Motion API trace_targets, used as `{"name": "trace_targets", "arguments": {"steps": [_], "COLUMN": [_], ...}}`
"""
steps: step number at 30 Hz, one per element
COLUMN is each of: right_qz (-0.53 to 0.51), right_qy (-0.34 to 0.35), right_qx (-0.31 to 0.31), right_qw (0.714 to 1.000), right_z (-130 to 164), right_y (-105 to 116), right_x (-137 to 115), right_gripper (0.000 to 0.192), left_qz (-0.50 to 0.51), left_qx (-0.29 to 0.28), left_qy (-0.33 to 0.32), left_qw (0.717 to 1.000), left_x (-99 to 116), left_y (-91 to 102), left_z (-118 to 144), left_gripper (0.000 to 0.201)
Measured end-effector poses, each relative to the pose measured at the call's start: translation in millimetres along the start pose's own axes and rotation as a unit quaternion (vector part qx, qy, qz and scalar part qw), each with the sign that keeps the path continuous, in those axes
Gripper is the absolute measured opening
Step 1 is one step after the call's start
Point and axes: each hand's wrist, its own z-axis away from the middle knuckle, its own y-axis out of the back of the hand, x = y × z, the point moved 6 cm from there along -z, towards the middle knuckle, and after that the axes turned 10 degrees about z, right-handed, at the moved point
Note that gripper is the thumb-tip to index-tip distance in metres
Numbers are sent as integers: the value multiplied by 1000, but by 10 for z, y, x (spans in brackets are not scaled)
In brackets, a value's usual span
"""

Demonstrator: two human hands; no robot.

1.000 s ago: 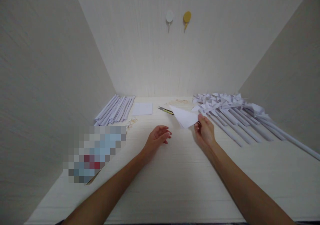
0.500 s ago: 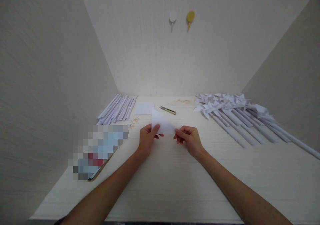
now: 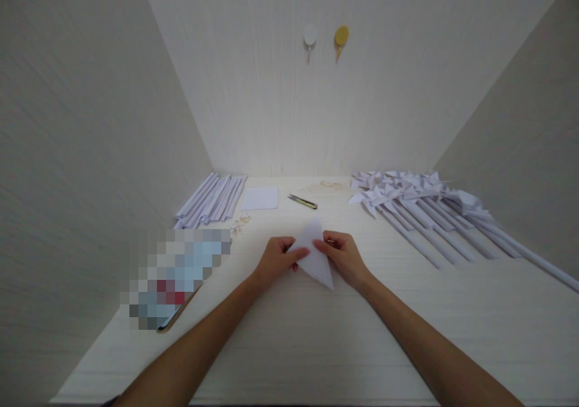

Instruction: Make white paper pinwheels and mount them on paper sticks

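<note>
Between my two hands is a white sheet of paper (image 3: 312, 256), folded into a triangle and held above the table. My left hand (image 3: 280, 257) pinches its left side, thumb on top and fingers curled beneath. On the opposite edge my right hand (image 3: 340, 255) grips with thumb and fingers. One pointed corner of the paper hangs toward me. Beyond the hands lies a pair of thread snips (image 3: 303, 201), and left of it a stack of white paper squares (image 3: 261, 198) rests flat.
Rolled paper sticks (image 3: 212, 199) lie at the back left, with small pale bits (image 3: 239, 222) nearby. A phone-like device, blurred (image 3: 185, 280), is at the left. Paper pinwheels on sticks (image 3: 407, 196) cover the back right. Two hooks (image 3: 341, 36) are on the back wall.
Both hands have drawn the folded paper slightly nearer and turned it, so one corner now points toward me. The right hand's hold has shifted from a corner to an edge.
</note>
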Motion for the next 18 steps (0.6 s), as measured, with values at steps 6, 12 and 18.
{"name": "trace_targets", "arguments": {"steps": [6,12,18], "right_qz": [-3,66,279], "right_qy": [8,35,110], "right_qx": [1,24,96], "right_qw": [1000,997,949], "right_z": [11,2,-182], "right_y": [-37,-4,202], "right_x": [-26,-99,-238], "right_gripper": [18,12,5], "left_qz": [83,40,110], "left_qx": [93,49,122], "left_qy": [-38,-51,-46], "left_qw": [992,997,985], "left_x": [63,68,69], "left_y": [92,-4,105], "left_z": [17,24,8], "left_gripper": [24,21,24]}}
